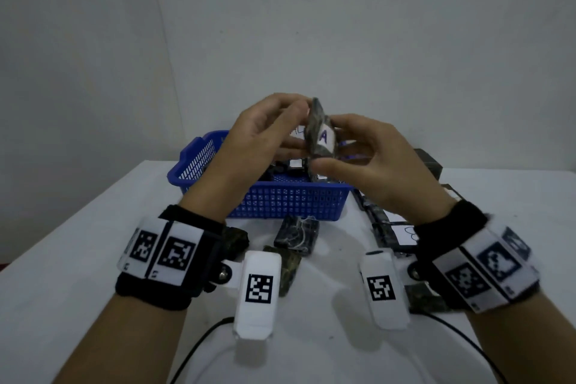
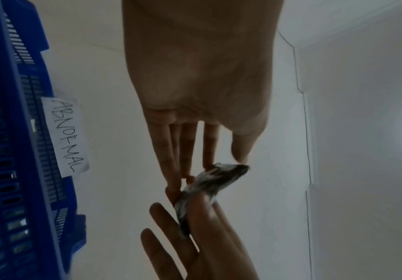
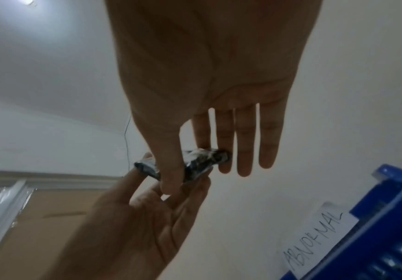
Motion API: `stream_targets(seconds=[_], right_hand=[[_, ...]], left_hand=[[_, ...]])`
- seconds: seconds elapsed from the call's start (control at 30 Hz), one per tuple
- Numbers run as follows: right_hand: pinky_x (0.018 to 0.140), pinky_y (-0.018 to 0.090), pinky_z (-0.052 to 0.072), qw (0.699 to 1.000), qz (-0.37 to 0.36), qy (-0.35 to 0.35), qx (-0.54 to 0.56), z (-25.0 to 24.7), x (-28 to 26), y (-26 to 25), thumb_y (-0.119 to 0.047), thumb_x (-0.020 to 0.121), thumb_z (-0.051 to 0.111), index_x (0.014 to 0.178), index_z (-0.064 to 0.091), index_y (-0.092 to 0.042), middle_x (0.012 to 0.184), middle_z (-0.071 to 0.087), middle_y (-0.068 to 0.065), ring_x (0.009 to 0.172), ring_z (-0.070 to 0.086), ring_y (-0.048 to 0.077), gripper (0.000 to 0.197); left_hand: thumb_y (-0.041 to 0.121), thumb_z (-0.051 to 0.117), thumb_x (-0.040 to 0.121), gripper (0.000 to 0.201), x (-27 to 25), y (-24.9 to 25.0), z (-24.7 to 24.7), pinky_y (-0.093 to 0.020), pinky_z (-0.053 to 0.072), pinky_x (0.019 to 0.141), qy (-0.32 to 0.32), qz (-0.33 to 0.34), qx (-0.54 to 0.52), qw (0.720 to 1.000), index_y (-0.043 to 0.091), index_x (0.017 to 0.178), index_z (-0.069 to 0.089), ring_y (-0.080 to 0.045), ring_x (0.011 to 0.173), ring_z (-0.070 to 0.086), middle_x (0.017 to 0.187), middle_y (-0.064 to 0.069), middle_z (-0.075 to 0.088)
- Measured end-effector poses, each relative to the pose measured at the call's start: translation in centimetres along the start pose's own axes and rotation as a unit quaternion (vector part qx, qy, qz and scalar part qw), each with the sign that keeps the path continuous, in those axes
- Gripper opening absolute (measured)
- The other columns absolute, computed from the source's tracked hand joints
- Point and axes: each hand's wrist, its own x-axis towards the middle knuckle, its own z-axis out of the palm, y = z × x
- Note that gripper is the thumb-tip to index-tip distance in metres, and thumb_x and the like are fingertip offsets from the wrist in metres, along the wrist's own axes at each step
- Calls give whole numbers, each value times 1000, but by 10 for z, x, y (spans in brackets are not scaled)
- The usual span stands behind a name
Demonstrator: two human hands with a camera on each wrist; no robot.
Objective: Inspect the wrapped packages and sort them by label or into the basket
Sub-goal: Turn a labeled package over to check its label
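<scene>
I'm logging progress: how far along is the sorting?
Partly done: some packages already lie in the blue basket. Both hands, left hand and right hand, hold up a package labelled A. Several loose packages on the table remain.

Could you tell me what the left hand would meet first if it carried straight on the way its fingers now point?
The wrapped package it already pinches, then the right hand gripping it from the opposite side. Past those, the wrist view shows only bare wall, though depth is unclear.
</scene>
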Motion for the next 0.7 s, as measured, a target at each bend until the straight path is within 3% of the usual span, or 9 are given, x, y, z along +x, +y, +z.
stream_targets(seconds=[0.1,0.17,0.33,0.43,0.57,0.7], right_hand=[[91,21,56,995,-30,30,-89,2,-1,4,-19,77,87,140,57,-24,124,68,-10,100,69,4,70],[90,19,55,989,-35,65,-129,5,-2,4,-16,74,88,137,57,-20,122,67,-8,97,68,8,70],[83,33,58,975,-70,91,-190,10,-1,4,-17,71,89,120,64,-15,107,71,-3,88,66,14,55],[84,33,56,974,-47,61,-211,10,6,7,-25,72,89,123,64,-17,110,68,-4,89,62,12,58],[88,26,47,968,-24,-1,-249,8,35,9,-35,75,86,131,61,-19,119,53,-3,97,54,9,64],[87,32,45,942,-36,-66,-326,8,78,3,-47,78,81,136,53,-25,122,62,-4,101,55,13,67]], left_hand=[[11,53,101,25,0,-2,-2,-24,59,73,-28,-28,-5,999,9,122,65,-18,88,76,100,-4,78],[5,55,99,24,-1,-4,-4,-23,58,72,-27,-29,-1,999,7,121,65,-15,85,76,94,-5,78],[3,59,97,17,2,-13,-6,-25,58,69,22,2,91,996,6,110,68,-15,80,75,85,-5,78],[6,59,98,19,5,-19,-9,-24,59,70,30,-28,81,996,7,114,67,-14,82,75,88,-4,78],[24,56,101,24,15,-27,-29,-35,61,85,44,-83,89,992,14,120,67,-12,90,74,95,0,78],[31,53,102,22,31,-42,-72,-36,57,89,89,-102,164,977,22,117,66,-7,95,71,94,8,77]])
